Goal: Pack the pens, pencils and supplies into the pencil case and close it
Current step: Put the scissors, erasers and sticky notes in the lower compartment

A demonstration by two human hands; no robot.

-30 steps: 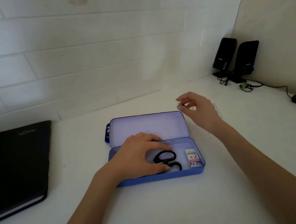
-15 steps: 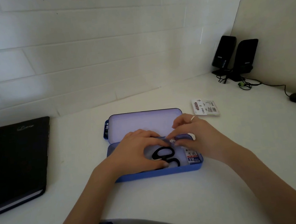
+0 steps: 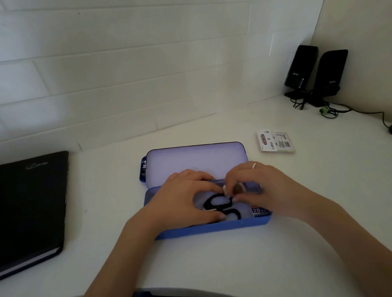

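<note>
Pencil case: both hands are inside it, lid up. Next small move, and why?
Probably set the small item down: the right hand pinches it just above the open pencil case, by the scissors handles and the 2B eraser. The left hand rests inside. What the item is cannot be told.

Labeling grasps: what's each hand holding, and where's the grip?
Right hand pinches a small item, identity unclear, at fingertips. Left hand rests in pencil case; grip not visible.

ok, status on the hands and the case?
Left hand resting in open pencil case. Right hand pinching a small item over scissors. Packet outside on desk.
</note>
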